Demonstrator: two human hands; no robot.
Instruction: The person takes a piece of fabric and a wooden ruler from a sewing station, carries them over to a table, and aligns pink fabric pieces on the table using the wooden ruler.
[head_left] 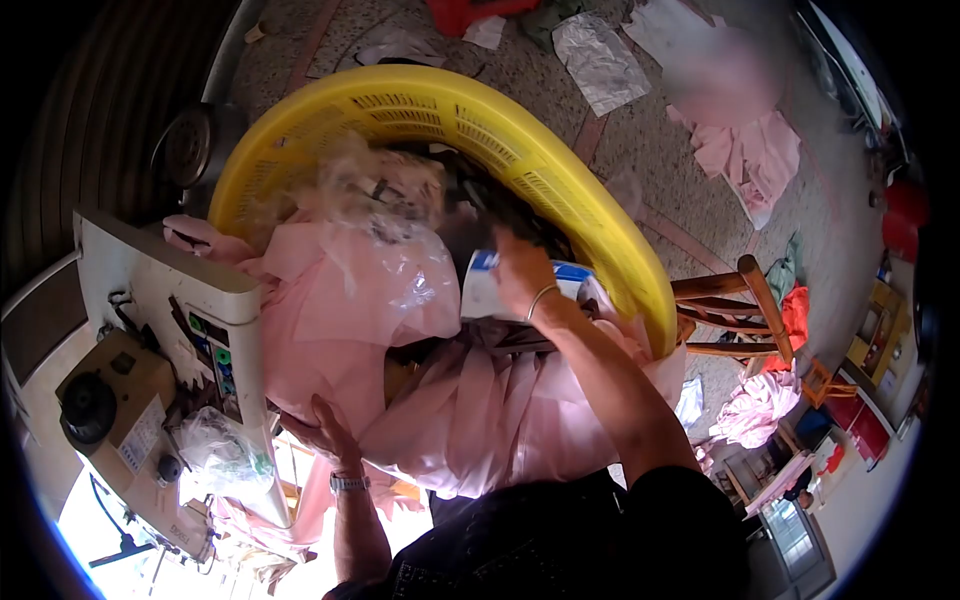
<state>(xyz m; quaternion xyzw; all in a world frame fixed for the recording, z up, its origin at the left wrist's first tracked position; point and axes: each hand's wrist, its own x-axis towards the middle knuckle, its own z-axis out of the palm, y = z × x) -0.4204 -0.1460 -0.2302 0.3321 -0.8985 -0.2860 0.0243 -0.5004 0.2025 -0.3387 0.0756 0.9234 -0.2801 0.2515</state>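
Observation:
My right hand [524, 272] reaches down into a large yellow plastic basket [625, 235], a bracelet on its wrist. It is closed over a white and blue box [482, 292]; its fingertips are blurred against dark items inside. My left hand [325, 437], with a watch on the wrist, is at the lower edge of pink cloth [325, 345], its thumb against the cloth and its fingers partly hidden. A clear plastic bag [385, 190] lies on the basket's contents. More pink cloth [520, 410] drapes over the near rim.
A sewing machine [165, 270] stands at the left, with a plastic bag [225, 450] on it. To the right is a wooden stool [755, 300]. Pink cloth pieces [750, 155] and a crumpled light sheet [600, 65] lie on the floor beyond the basket.

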